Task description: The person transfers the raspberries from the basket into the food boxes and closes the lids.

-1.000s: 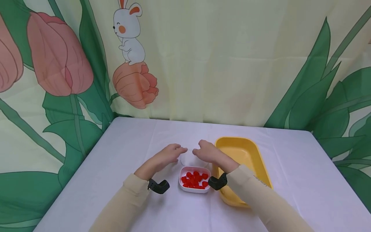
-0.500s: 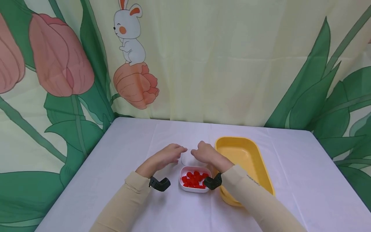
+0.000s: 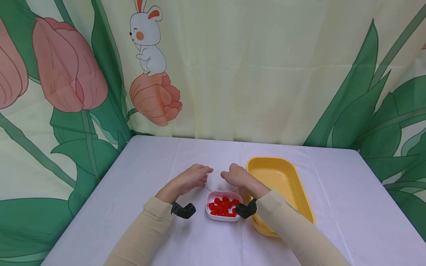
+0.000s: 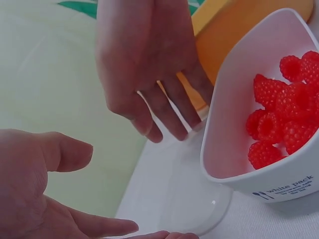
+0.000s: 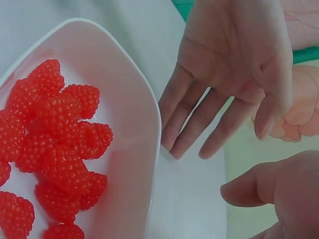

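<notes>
A small white plastic food box (image 3: 223, 218) holds several red raspberries (image 5: 65, 169) and stands without a cover on the table. Just behind it lies a clear, see-through lid (image 4: 197, 209), faint against the white cloth. My left hand (image 3: 191, 177) is at the lid's left side, fingers extended and thumb apart. On the other side is my right hand (image 3: 237, 175), its fingers also straight in the left wrist view, fingertips right at the lid's edge. Neither hand is curled round anything. A black band sits on each wrist.
A yellow tray (image 3: 294, 181) stands to the right of the box, partly under the right forearm. White cloth covers the table (image 3: 159, 155). Behind it hangs a curtain (image 3: 246, 74) printed with tulips and a rabbit.
Both hands have shifted only slightly; the gap between them has widened a little over the last half second. The box, raspberries and tray stay where they were.
</notes>
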The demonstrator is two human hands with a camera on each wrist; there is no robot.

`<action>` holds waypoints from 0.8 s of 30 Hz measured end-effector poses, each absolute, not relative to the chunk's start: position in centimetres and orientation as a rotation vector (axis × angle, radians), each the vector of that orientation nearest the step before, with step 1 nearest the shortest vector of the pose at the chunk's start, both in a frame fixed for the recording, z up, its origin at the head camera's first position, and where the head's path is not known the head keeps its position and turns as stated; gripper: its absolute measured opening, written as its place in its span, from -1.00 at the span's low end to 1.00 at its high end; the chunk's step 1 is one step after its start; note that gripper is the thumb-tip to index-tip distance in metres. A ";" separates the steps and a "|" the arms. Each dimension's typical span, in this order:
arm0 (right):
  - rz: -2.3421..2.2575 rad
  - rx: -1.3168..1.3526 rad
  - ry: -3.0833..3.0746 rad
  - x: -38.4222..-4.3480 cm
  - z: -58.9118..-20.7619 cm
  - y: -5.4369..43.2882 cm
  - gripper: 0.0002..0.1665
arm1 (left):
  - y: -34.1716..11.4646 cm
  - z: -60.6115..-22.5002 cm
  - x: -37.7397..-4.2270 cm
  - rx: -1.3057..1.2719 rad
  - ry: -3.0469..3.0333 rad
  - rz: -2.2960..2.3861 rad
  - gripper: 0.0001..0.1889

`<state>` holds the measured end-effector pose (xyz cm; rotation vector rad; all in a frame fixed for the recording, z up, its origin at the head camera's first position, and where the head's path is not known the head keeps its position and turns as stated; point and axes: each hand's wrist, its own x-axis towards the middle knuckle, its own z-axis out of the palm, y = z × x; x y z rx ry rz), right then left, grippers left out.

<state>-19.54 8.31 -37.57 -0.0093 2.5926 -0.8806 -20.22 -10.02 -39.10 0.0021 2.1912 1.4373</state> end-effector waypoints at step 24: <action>-1.207 -0.080 2.644 -19.3 -35.6 9.1 -0.36 | -11.2 -39.5 -20.9 -0.156 2.078 1.776 -0.53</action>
